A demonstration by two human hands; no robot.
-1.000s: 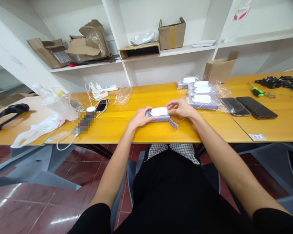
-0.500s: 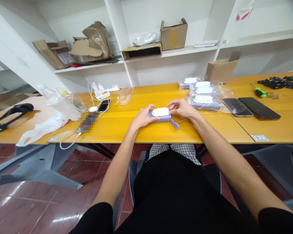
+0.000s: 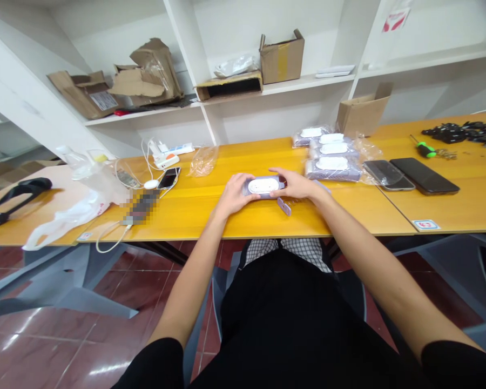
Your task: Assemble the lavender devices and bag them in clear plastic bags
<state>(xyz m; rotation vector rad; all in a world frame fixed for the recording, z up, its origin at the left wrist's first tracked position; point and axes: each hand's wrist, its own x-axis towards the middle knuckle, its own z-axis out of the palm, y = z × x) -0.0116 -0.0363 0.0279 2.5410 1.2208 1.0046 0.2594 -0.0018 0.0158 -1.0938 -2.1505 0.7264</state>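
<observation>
A lavender case with a white oval panel [image 3: 263, 186] is held between my two hands just above or on the table, its white face tipped toward me. My left hand [image 3: 235, 195] wraps round its left end, thumb along the near edge. On the opposite end, my right hand [image 3: 294, 184] grips it, with the thumb on the panel and the index finger over the far edge. A small lavender piece with holes [image 3: 284, 207] lies below the right hand. Several similar cases in clear plastic [image 3: 332, 168] rest beyond my right wrist.
On the right are two dark phones [image 3: 424, 175], a green-and-black screwdriver [image 3: 425, 148] and a black tangled heap [image 3: 464, 132]. To the left lie a charging phone [image 3: 169, 178], a power strip [image 3: 166, 160] and a white plastic bag [image 3: 65, 224]. Cardboard boxes [image 3: 282, 60] stand on the shelves behind.
The case has been tilted so its white panel faces me more. My right hand has closed further round its right end. The whole view has shifted slightly.
</observation>
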